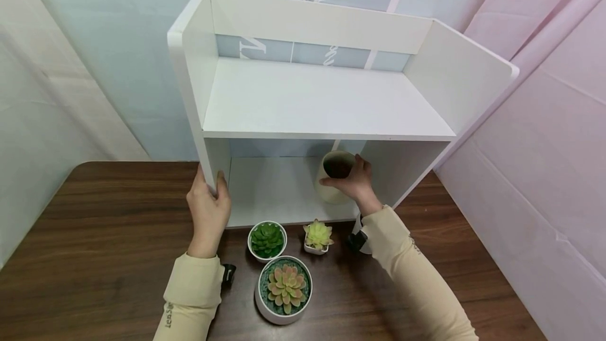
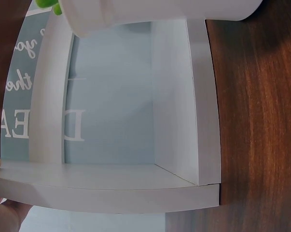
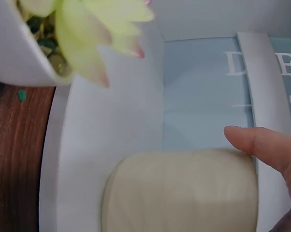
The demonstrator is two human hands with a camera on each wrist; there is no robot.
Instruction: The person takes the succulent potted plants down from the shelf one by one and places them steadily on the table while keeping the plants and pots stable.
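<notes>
A white two-tier shelf (image 1: 303, 99) stands on the table. My left hand (image 1: 208, 209) grips the front edge of its left side panel, thumb on the inner face; the left wrist view shows part of that hand (image 2: 7, 215) at the panel (image 2: 106, 193). Inside the lower compartment, toward the right, is a cream cylindrical pot (image 1: 326, 193) with a dark inside. My right hand (image 1: 352, 180) holds this pot near its rim, the thumb across its near side. The right wrist view shows the pot's smooth side (image 3: 184, 193) and the thumb (image 3: 261, 145) at its top; the other fingers are mostly hidden there.
In front of the shelf stand a dark green succulent (image 1: 266, 240), a small yellow-green succulent (image 1: 317, 236) and a larger pinkish-green succulent (image 1: 286, 286), all in white pots. Beside the right sleeve, a white object (image 1: 365, 246) is partly hidden. Cloth curtains (image 1: 535, 157) surround the wooden table (image 1: 118, 257).
</notes>
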